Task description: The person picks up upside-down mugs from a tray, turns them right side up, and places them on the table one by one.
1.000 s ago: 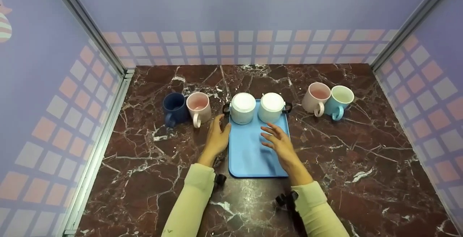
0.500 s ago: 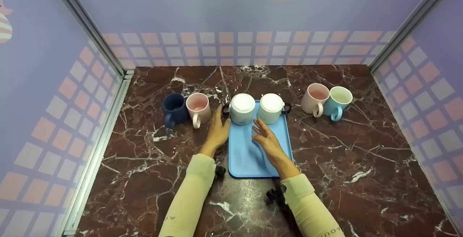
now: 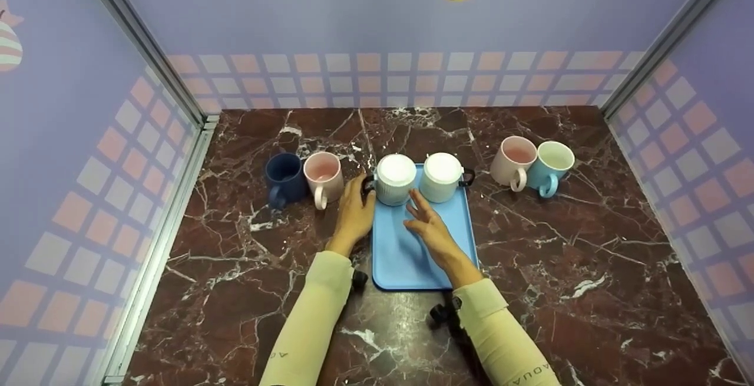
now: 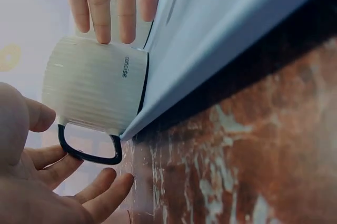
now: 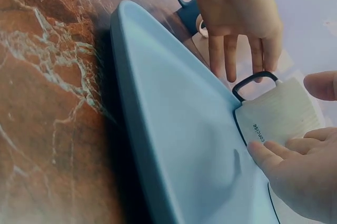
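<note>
Two white ribbed mugs stand upside down at the far end of a blue tray (image 3: 406, 256). In the head view, my left hand (image 3: 354, 215) is at the black handle of the left white mug (image 3: 395, 182). Its fingers spread loosely about that handle (image 4: 90, 156) in the left wrist view, not closed on it. My right hand (image 3: 433, 233) is over the tray, fingers extended toward the same mug's right side. Its fingertips (image 5: 258, 150) appear at the mug's wall in the right wrist view; contact is hard to judge. The right white mug (image 3: 440, 180) stands beside, its black handle pointing right.
A dark blue mug (image 3: 285, 178) and a pink mug (image 3: 324, 180) stand upright left of the tray. To the right are another pink mug (image 3: 513, 162) and a light blue mug (image 3: 551, 168). Patterned walls (image 3: 389, 20) enclose the marbled table (image 3: 565, 256).
My right hand has moved leftward, from before the right white mug to the left white mug's side. My left hand has shifted slightly around the handle. Both white mugs remain on the tray.
</note>
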Action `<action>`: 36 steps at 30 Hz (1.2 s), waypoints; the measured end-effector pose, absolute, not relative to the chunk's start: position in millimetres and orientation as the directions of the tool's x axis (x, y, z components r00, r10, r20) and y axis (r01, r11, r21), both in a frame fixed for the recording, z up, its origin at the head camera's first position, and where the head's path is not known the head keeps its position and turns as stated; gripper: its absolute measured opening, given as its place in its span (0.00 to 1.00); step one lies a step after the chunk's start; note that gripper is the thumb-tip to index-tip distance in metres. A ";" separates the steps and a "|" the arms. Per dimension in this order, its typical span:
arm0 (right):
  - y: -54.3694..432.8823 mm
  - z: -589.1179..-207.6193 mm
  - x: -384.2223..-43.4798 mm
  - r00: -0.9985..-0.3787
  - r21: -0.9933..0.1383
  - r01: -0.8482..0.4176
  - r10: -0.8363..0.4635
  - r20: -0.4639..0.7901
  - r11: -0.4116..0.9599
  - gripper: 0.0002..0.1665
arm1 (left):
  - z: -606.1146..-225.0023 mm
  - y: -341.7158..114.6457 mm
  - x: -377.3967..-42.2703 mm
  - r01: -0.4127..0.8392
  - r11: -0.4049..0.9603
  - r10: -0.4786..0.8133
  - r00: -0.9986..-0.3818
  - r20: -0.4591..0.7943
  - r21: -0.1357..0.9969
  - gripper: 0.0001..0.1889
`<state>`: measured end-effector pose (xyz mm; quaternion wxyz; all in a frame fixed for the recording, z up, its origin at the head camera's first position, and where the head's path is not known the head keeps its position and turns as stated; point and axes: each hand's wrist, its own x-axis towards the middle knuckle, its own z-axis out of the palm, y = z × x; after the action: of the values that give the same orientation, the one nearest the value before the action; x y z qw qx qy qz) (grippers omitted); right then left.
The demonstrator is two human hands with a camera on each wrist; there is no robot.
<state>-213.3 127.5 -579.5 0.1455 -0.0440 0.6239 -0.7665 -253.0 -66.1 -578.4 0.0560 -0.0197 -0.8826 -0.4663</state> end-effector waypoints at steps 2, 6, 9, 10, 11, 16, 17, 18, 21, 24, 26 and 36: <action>128.6 -579.4 -212.9 -0.953 -0.970 0.169 -0.279 -0.117 -0.173 0.49 | -577.8 -66.7 -252.8 0.090 0.579 -0.032 -0.991 0.133 0.811 0.23; 129.7 -579.8 -210.4 -0.954 -0.970 0.183 -0.266 -0.136 -0.159 0.49 | -578.3 -68.3 -253.9 0.099 0.602 -0.033 -0.988 0.149 0.792 0.17; 130.0 -580.9 -208.8 -0.955 -0.971 0.190 -0.259 -0.148 -0.148 0.49 | -580.0 -67.8 -254.4 0.105 0.610 -0.003 -0.991 0.136 0.785 0.15; 129.8 -581.2 -208.7 -0.954 -0.971 0.192 -0.260 -0.149 -0.145 0.49 | -580.6 -67.6 -254.4 0.106 0.605 0.007 -0.992 0.128 0.789 0.15; 129.7 -581.3 -208.5 -0.953 -0.971 0.192 -0.263 -0.149 -0.142 0.49 | -581.1 -67.5 -254.2 0.106 0.597 0.016 -0.993 0.120 0.795 0.14; 128.3 -580.7 -207.3 -0.951 -0.968 0.201 -0.266 -0.157 -0.148 0.50 | -584.9 -67.4 -253.8 0.112 0.504 0.060 -0.994 0.095 0.856 0.10; 128.2 -580.5 -206.8 -0.951 -0.967 0.203 -0.264 -0.158 -0.151 0.50 | -585.6 -67.4 -253.6 0.111 0.475 0.067 -0.994 0.090 0.873 0.10; 128.0 -580.5 -206.6 -0.952 -0.966 0.207 -0.262 -0.161 -0.157 0.51 | -586.4 -67.4 -253.3 0.112 0.447 0.076 -0.993 0.087 0.888 0.10; 128.5 -580.7 -205.2 -0.950 -0.961 0.216 -0.262 -0.167 -0.173 0.52 | -588.0 -67.2 -251.3 0.114 0.371 0.099 -0.992 0.083 0.922 0.11; 129.8 -580.1 -202.5 -0.949 -0.958 0.218 -0.269 -0.165 -0.183 0.53 | -588.3 -66.7 -248.4 0.125 0.320 0.110 -0.989 0.094 0.939 0.13; 131.1 -579.4 -200.2 -0.948 -0.959 0.214 -0.274 -0.160 -0.184 0.53 | -588.6 -66.0 -246.8 0.138 0.295 0.113 -0.988 0.109 0.945 0.13; 142.3 -573.9 -188.6 -0.972 -0.988 0.101 -0.225 -0.073 -0.113 0.47 | -585.3 -61.9 -232.6 0.235 0.184 0.105 -0.970 0.218 0.955 0.12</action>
<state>-188.6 142.3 -573.9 0.1094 -0.0474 0.6568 -0.7446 -232.6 -61.9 -585.3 0.0513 -0.1108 -0.7677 -0.6291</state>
